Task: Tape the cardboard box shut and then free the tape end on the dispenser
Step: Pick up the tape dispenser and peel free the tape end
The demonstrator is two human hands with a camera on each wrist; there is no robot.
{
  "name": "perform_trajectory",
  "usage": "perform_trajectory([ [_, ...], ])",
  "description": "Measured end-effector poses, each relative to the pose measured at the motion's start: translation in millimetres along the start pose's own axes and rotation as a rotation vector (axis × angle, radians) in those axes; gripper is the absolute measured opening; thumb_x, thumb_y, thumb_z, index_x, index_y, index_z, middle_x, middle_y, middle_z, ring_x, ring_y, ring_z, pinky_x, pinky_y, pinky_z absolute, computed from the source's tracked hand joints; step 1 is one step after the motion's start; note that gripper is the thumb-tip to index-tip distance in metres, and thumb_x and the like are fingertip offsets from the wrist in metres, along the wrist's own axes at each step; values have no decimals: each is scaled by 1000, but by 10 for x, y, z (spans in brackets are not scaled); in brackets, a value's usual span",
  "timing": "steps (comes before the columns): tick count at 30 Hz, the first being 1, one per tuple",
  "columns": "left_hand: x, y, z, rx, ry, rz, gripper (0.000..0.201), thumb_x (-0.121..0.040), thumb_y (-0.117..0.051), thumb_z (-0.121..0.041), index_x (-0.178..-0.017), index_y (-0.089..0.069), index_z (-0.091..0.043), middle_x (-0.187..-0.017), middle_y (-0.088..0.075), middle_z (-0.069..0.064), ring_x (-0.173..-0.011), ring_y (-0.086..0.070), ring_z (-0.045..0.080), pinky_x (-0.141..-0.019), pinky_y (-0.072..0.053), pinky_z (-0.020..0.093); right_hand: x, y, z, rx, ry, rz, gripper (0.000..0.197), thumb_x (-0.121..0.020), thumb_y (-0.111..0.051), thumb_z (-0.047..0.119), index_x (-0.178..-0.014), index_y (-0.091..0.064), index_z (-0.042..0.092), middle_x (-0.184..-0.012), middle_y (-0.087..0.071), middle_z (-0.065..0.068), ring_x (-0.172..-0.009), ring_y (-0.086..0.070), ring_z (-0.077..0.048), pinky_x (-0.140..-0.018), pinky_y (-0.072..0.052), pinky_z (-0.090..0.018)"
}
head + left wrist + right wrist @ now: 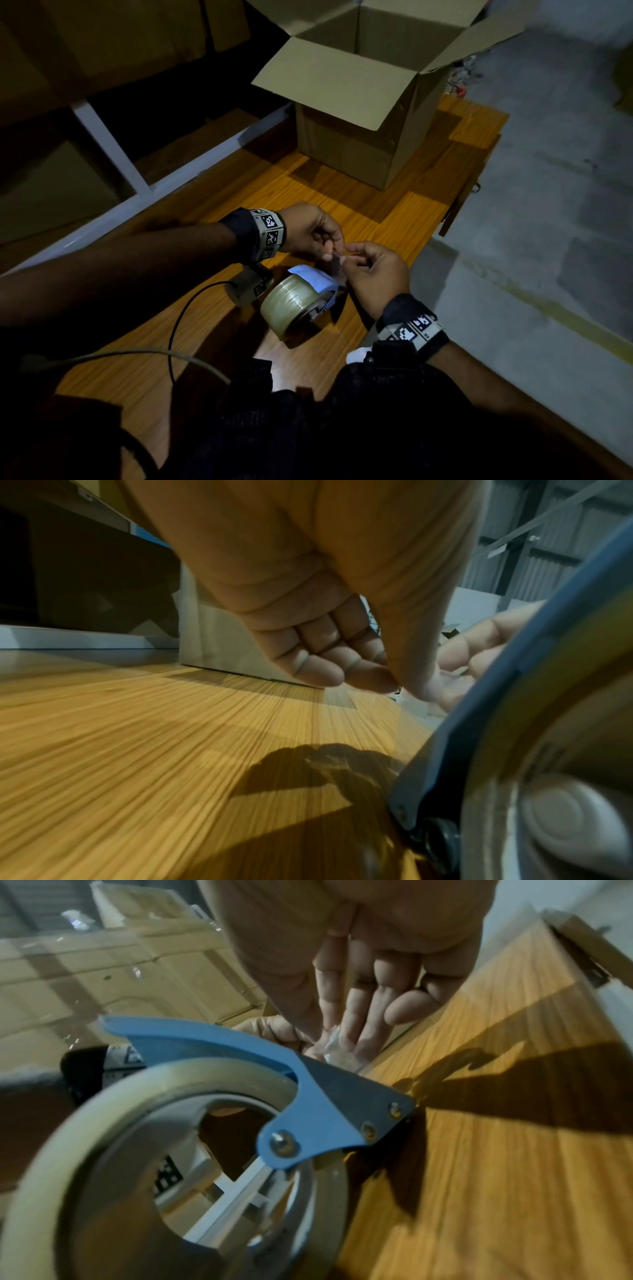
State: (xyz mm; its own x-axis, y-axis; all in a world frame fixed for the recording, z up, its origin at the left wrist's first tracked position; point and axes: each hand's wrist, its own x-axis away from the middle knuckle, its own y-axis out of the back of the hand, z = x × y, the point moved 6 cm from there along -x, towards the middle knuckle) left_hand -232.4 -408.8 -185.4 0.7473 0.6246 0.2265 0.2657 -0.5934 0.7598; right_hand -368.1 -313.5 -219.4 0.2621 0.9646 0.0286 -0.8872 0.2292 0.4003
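Note:
A brown cardboard box (pixel 359 137) stands at the far end of the wooden table (pixel 212 346) with its top flaps spread open. Nearer to me the tape dispenser (pixel 301 301), a big clear roll under a blue guard (pixel 329 1096), lies on the table. Just above it my left hand (pixel 315 233) and my right hand (pixel 373 270) meet. Both pinch the crumpled clear tape end (pixel 334 1050) between thumb and fingertips. In the left wrist view my left hand (pixel 342 669) has its fingers curled towards the thumb.
A white shelf frame (pixel 113 154) with stacked cartons runs along the table's left side. A black cable (pixel 178 329) loops over the near left of the table. The grey floor (pixel 548 205) lies to the right, beyond the table edge.

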Motion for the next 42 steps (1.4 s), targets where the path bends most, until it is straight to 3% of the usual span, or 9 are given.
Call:
perform_trajectory([
  [4,12,-6,1,19,1,-3,24,-80,-82,-14,-103,-77,-20,-89,-77,-4,-84,-72,8,-82,-60,29,1,-7,10,35,6,37,25,-86,-74,17,-111,-73,13,-85,-69,2,-71,-61,5,-59,-46,-14],
  [8,17,-2,0,-15,-1,-21,27,-79,-82,-17,-105,-78,-20,-90,-77,-6,-85,-71,6,-83,-58,26,-5,-23,-10,135,22,42,20,-83,-76,18,-103,-75,16,-79,-70,4,-64,-60,3,-57,-44,-14],
  [13,17,6,17,-40,-15,-27,22,-81,-81,-19,-103,-80,-20,-80,-71,-19,-72,-62,-18,-71,-50,4,-10,3,-1,213,87,13,4,-83,-76,22,-86,-78,20,-84,-73,0,-71,-66,-12,-63,-46,-21],
  [17,33,-1,0,-50,-39,10,15,-83,-80,-22,-98,-80,-22,-89,-76,-14,-84,-67,-7,-78,-53,14,-2,-4,-14,230,127,-20,5,-83,-77,28,-84,-76,24,-97,-64,-4,-83,-62,-18,-70,-49,-27],
  [21,26,-3,-5,-91,-60,18,13,-84,-78,-25,-97,-80,-24,-100,-75,-9,-94,-68,5,-78,-50,14,22,-51,-42,189,114,63,9,-90,-69,27,-85,-70,19,-84,-70,0,-82,-66,-19,-66,-47,-28],
  [26,12,-31,33,-80,-32,30,11,-84,-79,-25,-94,-80,-21,-92,-76,-15,-91,-70,-1,-82,-55,21,35,-68,-63,160,125,78,11,-91,-68,26,-83,-68,19,-77,-72,0,-76,-68,-17,-63,-56,-35],
  [34,9,-37,75,-56,-13,25,11,-82,-81,-24,-92,-80,-20,-84,-75,-18,-80,-67,-11,-74,-53,14,71,-35,-59,161,134,90,10,-88,-73,29,-93,-79,22,-83,-76,7,-79,-71,-8,-68,-58,-29],
  [38,60,-34,67,-38,-3,51,11,-81,-81,-25,-92,-80,-22,-95,-79,-10,-91,-72,1,-86,-60,30,86,-70,-140,116,117,122,11,-90,-71,23,-95,-80,23,-87,-78,7,-82,-72,-9,-72,-60,-35],
  [42,126,-52,94,-15,21,116,9,-86,-76,-29,-91,-76,-36,-110,-77,-6,-97,-74,13,-90,-59,42,119,-101,-195,65,135,164,14,-92,-67,23,-100,-78,23,-94,-78,6,-89,-73,-11,-76,-61,-42],
])
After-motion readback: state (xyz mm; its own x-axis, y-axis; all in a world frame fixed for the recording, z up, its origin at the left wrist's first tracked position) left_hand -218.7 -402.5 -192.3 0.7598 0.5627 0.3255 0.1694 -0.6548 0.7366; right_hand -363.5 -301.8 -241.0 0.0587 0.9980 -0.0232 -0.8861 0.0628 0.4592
